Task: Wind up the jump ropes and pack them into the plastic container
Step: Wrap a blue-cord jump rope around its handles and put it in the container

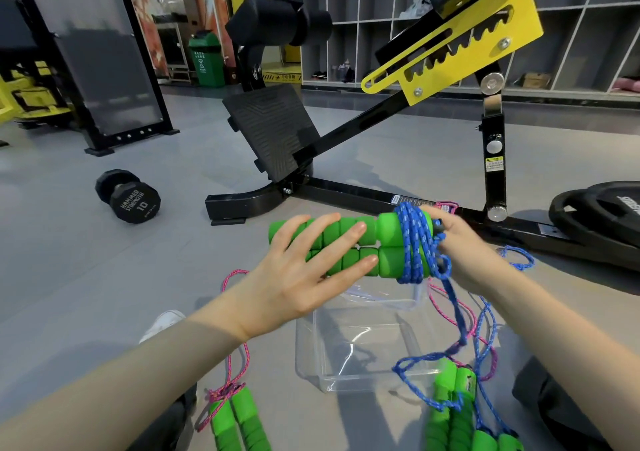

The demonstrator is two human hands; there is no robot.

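Unwinding is risked: blue rope [414,242] coiled on green handles [349,239], mid-frame above the plastic container [311,350], is pinched by the right hand [464,253] alone; the left hand [304,277] rests flat-fingered.

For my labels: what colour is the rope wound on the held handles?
Blue rope, white flecks; head view.
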